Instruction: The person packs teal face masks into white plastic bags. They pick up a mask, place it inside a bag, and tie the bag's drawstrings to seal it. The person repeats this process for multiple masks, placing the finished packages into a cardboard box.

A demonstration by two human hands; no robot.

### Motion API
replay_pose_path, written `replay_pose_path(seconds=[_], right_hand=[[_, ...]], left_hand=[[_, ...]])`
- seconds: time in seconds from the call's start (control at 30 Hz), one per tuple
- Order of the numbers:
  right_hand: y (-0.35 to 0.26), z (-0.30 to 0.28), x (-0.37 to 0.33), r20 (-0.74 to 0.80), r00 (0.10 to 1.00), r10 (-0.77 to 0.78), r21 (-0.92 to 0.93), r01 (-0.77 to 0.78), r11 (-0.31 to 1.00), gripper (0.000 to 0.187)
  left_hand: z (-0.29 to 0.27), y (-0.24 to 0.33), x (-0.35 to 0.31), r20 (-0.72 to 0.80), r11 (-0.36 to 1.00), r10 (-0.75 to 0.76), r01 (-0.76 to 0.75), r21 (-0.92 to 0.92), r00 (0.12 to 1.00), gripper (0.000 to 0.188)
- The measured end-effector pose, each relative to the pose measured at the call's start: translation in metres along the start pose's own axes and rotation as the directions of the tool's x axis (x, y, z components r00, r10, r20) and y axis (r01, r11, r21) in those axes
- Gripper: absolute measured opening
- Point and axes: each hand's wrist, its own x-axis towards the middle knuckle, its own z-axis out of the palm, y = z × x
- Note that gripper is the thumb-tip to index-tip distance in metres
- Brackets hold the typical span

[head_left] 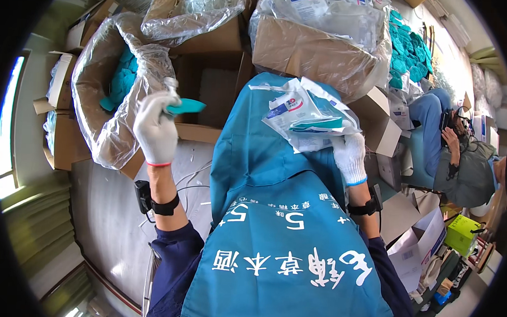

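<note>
My left hand (155, 130), in a white knit glove, is closed on a flat teal folded piece (188, 106) that tapers to a point; its exact kind is unclear. It hovers beside a plastic-lined carton (111, 145) with similar teal pieces (124, 78) inside. My right hand (350, 160), gloved too, grips the lower right edge of a clear printed plastic pouch (280, 115). Another teal piece (317, 124) shows at that pouch; whether inside or on top, I cannot tell. More loose pouches lie around it on my lap, over a teal apron (295, 238).
An open cardboard box (203, 78) stands ahead, next to a plastic-lined carton (302, 51) full of pouches. Teal pieces are heaped (408, 49) at the far right. A person in dark clothing (468, 166) sits to the right. Cables (191, 176) lie on the floor.
</note>
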Motion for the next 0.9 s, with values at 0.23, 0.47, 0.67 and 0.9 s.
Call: replay_pose_path(seconds=[0.23,0.47,0.67,0.9], right_hand=[[-0.008,0.019,0.005,-0.127,0.943,-0.307,0.077,0.318,0.945,0.021],[-0.026,0.013,0.009,-0.044,0.933,-0.358,-0.051,0.356,0.933,0.032],[-0.02,0.025,0.006,0.007,0.91,-0.414,-0.106,0.413,0.905,0.024],[-0.011,-0.006,0.034,-0.019,0.976,-0.219,-0.203,0.21,0.956,0.011]], left_hand=[[0.04,0.071,-0.013,0.42,0.775,-0.224,0.422,-0.471,0.879,0.022],[0.078,0.093,-0.017,0.511,0.931,0.243,-0.052,-0.36,0.825,0.024],[0.09,0.102,-0.028,0.657,0.965,0.259,-0.209,-0.155,0.708,0.021],[0.074,0.068,-0.01,0.082,0.978,0.037,-0.019,-0.21,0.996,0.023]])
